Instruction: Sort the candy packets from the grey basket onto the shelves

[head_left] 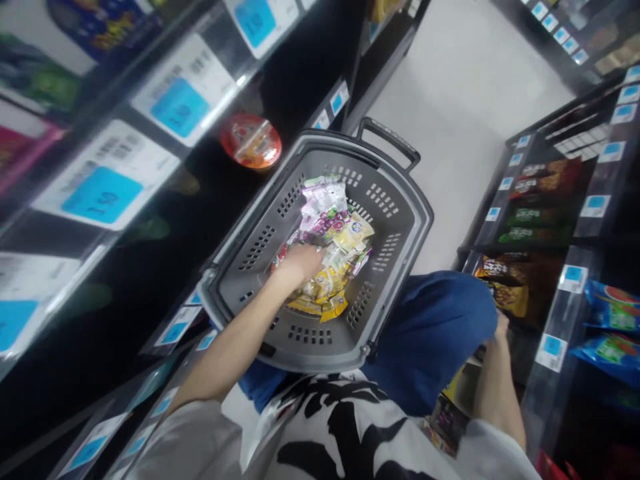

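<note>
My left hand (301, 263) reaches down into a grey plastic basket (313, 359), among small snack packets. Its fingers are bent inward, and what they hold, if anything, is hidden. White and purple packets (325, 203) lie at the far end of the pile, a pale yellow packet (354, 231) beside them, and deeper yellow packets (327, 293) lie nearer me. My right hand (500, 328) is at the outer side of my bent blue-trousered knee (445, 307), its fingers mostly out of sight. The basket rests by my legs, its black handle (390, 141) lowered at the far end.
Dark shelves with blue-and-white price tags (103, 193) stand close on the left. A round red-lidded tub (251, 141) sits on a lower shelf there. On the right, shelves hold bagged snacks (507, 297) and blue packets (615, 307). A pale aisle floor (460, 100) stretches ahead.
</note>
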`<act>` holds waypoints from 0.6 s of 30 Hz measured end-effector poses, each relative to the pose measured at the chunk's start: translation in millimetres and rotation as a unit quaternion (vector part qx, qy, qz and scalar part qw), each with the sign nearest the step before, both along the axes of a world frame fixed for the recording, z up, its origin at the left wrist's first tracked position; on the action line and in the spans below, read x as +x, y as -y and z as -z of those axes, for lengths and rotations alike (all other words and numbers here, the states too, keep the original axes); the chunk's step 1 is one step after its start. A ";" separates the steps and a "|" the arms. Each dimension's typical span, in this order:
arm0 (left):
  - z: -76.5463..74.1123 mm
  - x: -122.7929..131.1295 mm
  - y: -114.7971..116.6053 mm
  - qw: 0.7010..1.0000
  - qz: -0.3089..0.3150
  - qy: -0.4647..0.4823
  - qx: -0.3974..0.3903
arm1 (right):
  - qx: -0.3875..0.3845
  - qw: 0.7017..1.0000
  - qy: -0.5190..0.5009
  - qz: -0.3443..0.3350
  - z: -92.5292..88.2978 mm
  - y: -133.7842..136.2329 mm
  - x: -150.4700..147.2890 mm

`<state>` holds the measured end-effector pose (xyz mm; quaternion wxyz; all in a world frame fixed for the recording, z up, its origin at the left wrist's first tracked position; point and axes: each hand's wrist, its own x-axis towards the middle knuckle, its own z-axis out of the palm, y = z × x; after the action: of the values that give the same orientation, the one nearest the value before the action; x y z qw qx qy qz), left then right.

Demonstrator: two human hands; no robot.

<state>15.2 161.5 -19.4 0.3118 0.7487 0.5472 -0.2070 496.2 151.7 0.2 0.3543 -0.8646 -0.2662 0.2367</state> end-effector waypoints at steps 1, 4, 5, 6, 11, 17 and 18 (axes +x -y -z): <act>-0.4 -1.5 -0.6 1.000 -0.007 0.002 -0.001 | -0.005 1.000 0.020 0.010 -4.7 -8.8 3.4; -1.8 -6.4 -2.3 0.999 -0.033 0.014 -0.001 | 0.018 0.998 0.063 -0.008 -29.3 -43.2 0.9; -1.3 -7.7 -2.7 0.999 -0.038 0.021 0.005 | 0.047 0.996 0.069 -0.044 -42.5 -55.7 -6.7; 0.2 -8.5 -3.0 0.999 -0.042 0.028 0.013 | 0.081 0.989 0.076 -0.094 -58.1 -67.6 -18.9; 22.3 5.2 -0.6 0.994 -0.040 0.075 0.074 | 0.152 0.856 0.215 -0.444 -141.2 -107.3 -141.0; 64.6 56.8 19.5 0.969 0.063 0.220 0.098 | -0.042 0.546 0.241 -0.801 -135.3 -125.6 -299.7; 70.8 64.3 22.8 0.969 0.060 0.221 0.095 | -0.045 0.524 0.254 -0.812 -125.5 -124.4 -316.0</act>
<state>79.5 138.6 -90.2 0.3392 0.8338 0.4356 -0.0017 180.2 276.1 125.7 -0.1127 -0.3129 -0.9208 0.2035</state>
